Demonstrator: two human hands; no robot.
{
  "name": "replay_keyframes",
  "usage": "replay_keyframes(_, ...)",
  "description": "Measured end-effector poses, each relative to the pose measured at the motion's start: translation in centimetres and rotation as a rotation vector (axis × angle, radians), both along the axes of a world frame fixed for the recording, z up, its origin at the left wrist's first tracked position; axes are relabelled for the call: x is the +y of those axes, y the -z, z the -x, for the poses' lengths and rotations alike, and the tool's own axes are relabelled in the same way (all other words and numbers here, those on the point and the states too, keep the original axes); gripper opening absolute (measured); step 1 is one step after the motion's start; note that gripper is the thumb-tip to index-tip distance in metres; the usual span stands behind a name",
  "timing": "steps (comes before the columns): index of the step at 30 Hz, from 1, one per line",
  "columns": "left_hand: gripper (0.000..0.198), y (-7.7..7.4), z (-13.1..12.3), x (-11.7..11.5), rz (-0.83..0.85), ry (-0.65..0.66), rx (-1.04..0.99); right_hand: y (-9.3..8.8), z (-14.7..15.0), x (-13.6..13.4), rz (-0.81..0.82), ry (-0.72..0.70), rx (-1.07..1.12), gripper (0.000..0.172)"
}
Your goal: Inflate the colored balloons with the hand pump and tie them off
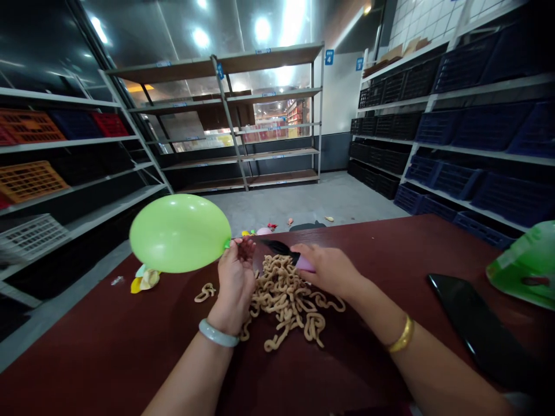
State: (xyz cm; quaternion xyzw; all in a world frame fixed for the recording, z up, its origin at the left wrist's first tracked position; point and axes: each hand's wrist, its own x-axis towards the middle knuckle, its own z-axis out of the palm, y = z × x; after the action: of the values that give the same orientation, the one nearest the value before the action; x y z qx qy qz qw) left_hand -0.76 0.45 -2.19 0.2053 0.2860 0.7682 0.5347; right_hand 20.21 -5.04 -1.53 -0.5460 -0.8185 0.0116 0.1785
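Note:
A blown-up light green balloon (180,232) floats just above the dark red table (108,346) at the left. My left hand (236,274) pinches its neck, fingers closed. My right hand (327,268) is closed round a small pink-handled tool with a black tip (277,248), which points toward the balloon's neck. Under and between both hands lies a heap of tan rubber bands (288,300); one loose band (204,292) lies to the left.
A black phone (472,326) lies on the table at the right, beside a green plastic bag (526,268). A limp yellow balloon (145,280) rests at the table's left edge. Balloon scraps (269,228) dot the grey floor. Shelves with crates (459,133) line both sides.

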Motion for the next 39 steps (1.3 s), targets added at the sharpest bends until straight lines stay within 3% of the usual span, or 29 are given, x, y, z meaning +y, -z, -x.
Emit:
replay_keyframes(6,0.011,0.3,0.2,0.1,0.098,0.08,0.06,0.7,-4.4,2.4,0.051,0.275,-0.088,0.047)
replay_keyframes(13,0.02,-0.1,0.6,-0.4,0.139,0.264,0.047,1.8,-7.9,3.7,0.27,0.461,-0.139,0.052)
replay_keyframes(19,0.017,-0.7,1.9,0.4,0.219,0.243,0.168,2.0,-9.5,4.1,0.337,0.554,-0.149,0.049)
replay_keyframes(23,0.016,-1.4,4.4,1.4,0.083,0.174,0.197,1.8,-9.5,4.1,0.273,0.586,-0.152,0.051)
replay_keyframes(26,0.015,-1.7,6.4,2.2,-0.028,0.141,0.176,1.7,-8.4,4.0,0.02,0.492,-0.073,0.043)
replay_keyframes(30,0.022,-1.6,7.5,2.6,-0.02,0.055,0.143,1.3,-4.8,4.2,-0.181,0.163,0.189,0.019)
replay_keyframes(34,0.029,-1.3,7.2,2.4,0.045,0.002,0.134,0.1,0.2,4.6,-0.064,-0.105,0.234,0.015)
replay_keyframes(36,0.031,-1.1,6.8,2.3,0.037,0.001,0.134,-0.6,2.7,5.1,0.0,-0.136,0.179,0.017)
replay_keyframes(39,0.032,-0.8,6.4,2.3,0.025,0.022,0.126,-1.3,5.9,6.0,0.108,-0.039,0.042,0.028)
